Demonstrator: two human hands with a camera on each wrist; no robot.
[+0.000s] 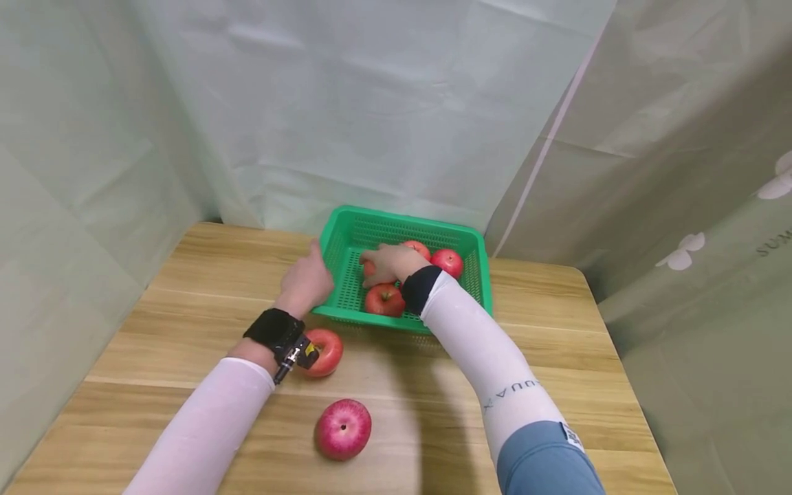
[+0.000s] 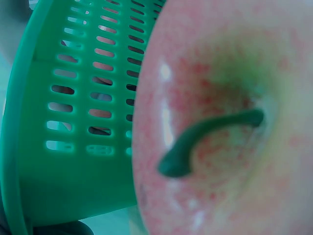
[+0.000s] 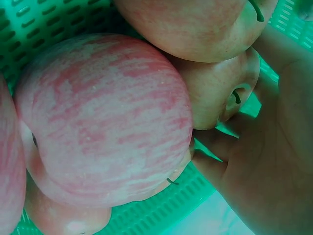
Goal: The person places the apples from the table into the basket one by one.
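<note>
A green plastic basket (image 1: 405,323) with slotted walls stands at the back of the table. My left hand (image 1: 307,280) grips its left rim, the fingers partly hidden. Inside the basket, my right hand (image 1: 391,262) holds a red apple (image 1: 369,268), its fingers curled round the side; in the right wrist view this apple (image 3: 208,95) shows its stem beside the palm. Nearest to it is another apple (image 1: 385,300), at the basket's front. Two more apples, one at the back (image 1: 418,249) and one on the right (image 1: 447,262), lie near the right wrist.
One apple (image 1: 326,352) lies on the wooden table (image 1: 532,385) under the left wrist, in front of the basket; it fills much of the left wrist view. A darker pink-red apple (image 1: 344,429) sits closer to me. Pale sheeting (image 1: 383,103) hangs behind and along both sides.
</note>
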